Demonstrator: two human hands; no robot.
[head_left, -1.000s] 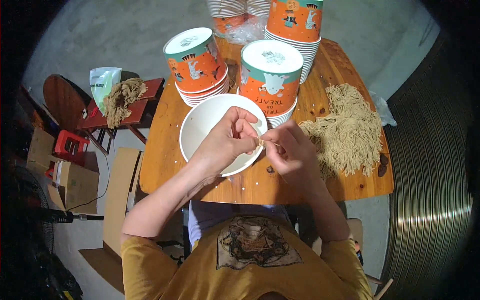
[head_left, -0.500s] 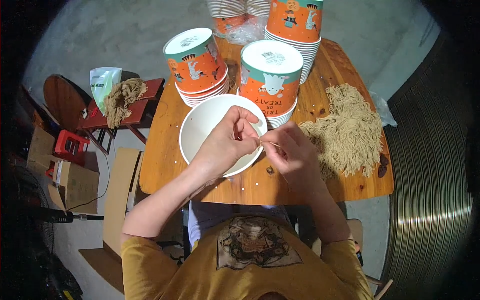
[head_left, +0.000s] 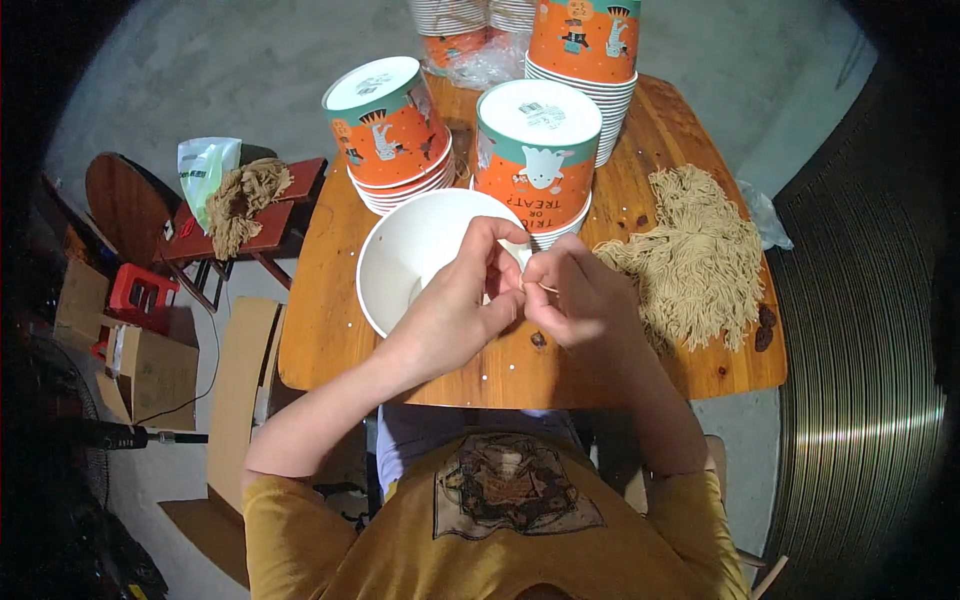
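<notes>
One bare right hand (head_left: 580,295) pinches thin, likely soft tan string (head_left: 547,289) mid-frame; the left hand (head_left: 465,290), grip unclear, curls by a round white card-like bucket (head_left: 400,255), probably light, best rim-held.

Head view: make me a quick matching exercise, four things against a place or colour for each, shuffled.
1. open tub
2. big string heap
3. stool
4. small string bundle

A. on the bench
B. partly hidden by the left hand
C. bright red
D. right of the right hand

Pairs: 1-B, 2-D, 3-C, 4-A
</notes>
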